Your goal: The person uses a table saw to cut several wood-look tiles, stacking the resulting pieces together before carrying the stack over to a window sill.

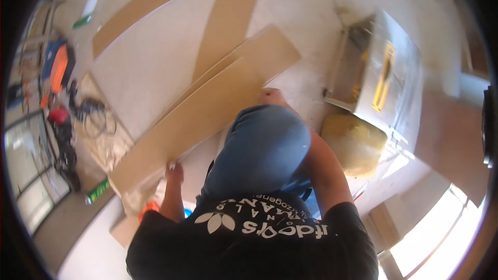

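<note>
Long tan boards [192, 93] lie overlapping on the pale floor, angled from lower left to upper right. My left hand [174, 172] grips the near long edge of the top board toward its left end. My right hand [271, 95] is at the same edge toward the right end, mostly hidden behind my jeans-clad knee [264, 145]; its grip is unclear. Another tan board [224, 21] lies beneath them, and a long strip [145, 5] lies farther back.
A metal table saw [394, 83] with a yellow part stands at right, beside a stained tan pad [353, 140]. At left are orange-and-blue tool items [61, 65], cables [101, 122], a red object [58, 114] and crumpled brown sheeting [98, 145].
</note>
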### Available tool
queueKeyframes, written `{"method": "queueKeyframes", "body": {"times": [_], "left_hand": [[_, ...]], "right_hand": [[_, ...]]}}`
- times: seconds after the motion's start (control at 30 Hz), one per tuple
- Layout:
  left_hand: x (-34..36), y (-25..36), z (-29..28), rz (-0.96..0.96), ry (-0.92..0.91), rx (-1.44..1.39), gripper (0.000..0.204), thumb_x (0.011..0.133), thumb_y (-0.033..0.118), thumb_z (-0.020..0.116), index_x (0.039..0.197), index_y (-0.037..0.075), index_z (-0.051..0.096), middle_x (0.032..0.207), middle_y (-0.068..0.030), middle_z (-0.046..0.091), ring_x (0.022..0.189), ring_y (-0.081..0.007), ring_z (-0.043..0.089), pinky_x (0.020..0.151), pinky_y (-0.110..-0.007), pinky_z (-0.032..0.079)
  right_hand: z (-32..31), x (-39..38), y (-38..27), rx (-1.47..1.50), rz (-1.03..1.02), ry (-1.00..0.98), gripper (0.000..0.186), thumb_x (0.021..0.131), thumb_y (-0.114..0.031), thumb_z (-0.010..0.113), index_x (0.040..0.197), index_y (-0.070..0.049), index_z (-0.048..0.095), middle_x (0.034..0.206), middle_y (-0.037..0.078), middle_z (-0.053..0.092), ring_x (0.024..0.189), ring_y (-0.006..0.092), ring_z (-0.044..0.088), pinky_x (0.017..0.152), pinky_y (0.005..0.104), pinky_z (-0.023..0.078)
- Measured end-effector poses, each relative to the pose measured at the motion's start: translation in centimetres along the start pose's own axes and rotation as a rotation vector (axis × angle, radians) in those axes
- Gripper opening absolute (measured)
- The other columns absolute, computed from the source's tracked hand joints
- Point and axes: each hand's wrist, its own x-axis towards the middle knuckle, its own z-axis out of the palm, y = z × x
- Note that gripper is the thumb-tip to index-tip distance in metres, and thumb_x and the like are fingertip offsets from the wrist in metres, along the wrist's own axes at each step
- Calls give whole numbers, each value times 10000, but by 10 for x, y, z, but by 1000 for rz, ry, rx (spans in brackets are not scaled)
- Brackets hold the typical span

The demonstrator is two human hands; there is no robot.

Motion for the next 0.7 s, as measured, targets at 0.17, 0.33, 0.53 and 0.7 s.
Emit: {"method": "queueKeyframes", "body": {"times": [0.17,0.33,0.53,0.7], "left_hand": [[-4,-9,23,264,-195,-94,313,1034,179,528,1283,14,620,1271,-119,680,1124,-236,663,993,-397,529],[-53,0,101,79,-812,19,240,992,87,616,1214,1,646,1213,-135,697,1112,-222,662,889,-339,605],[-141,-19,225,78,-932,28,329,976,25,614,1297,-35,572,1260,-151,651,1142,-234,628,966,-345,585],[-193,-36,348,377,-885,227,350,1004,58,591,1329,-54,528,1290,-145,633,1171,-243,611,994,-339,565]], "right_hand": [[-29,-44,-78,-84,-340,78,421,888,-393,627,889,25,676,784,234,662,725,304,641,684,454,502],[-117,-89,-145,-73,-362,171,417,923,-392,611,896,19,671,762,226,641,697,304,622,692,445,498],[-203,-156,-177,163,-370,353,393,949,-312,667,1111,46,653,920,175,663,835,242,655,818,371,544],[-212,-204,-161,-773,-901,950,623,841,-248,727,1391,-62,503,1426,197,497,1334,374,458,1100,452,400]]}}
